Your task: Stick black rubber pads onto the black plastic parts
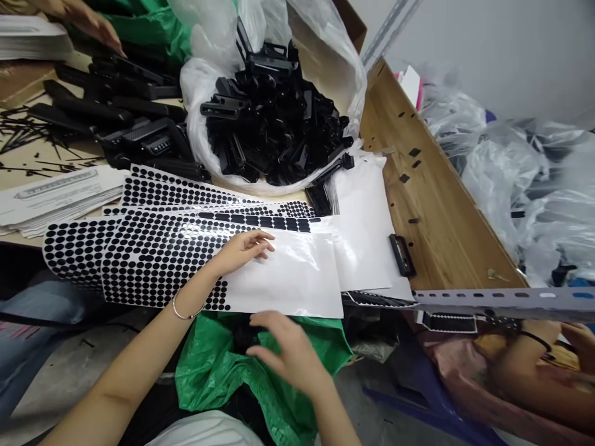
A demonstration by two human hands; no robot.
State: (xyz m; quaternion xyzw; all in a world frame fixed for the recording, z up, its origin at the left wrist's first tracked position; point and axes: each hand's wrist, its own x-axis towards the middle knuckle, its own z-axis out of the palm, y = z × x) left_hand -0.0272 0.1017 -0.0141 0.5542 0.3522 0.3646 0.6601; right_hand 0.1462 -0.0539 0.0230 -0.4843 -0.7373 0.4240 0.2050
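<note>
Reaching with relaxed, empty left hand (pixel 244 252) over a glossy white sheet of round black dots (pixel 297 282). Poised with spread, empty right hand (pixel 290 353) near a green plastic bag (pixel 211 362).

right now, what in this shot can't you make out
All in the head view:
Right hand: fine finger detail, blurred.
Left hand: anything tiny between its fingertips, too small to tell.
Lower dotted sheet: partly covered by the upper dotted sheet.
Green plastic: part hidden behind the right hand.
Printed leaflets: wording, too small.
Co-worker's hand: its arm, cut off by the top edge.
</note>
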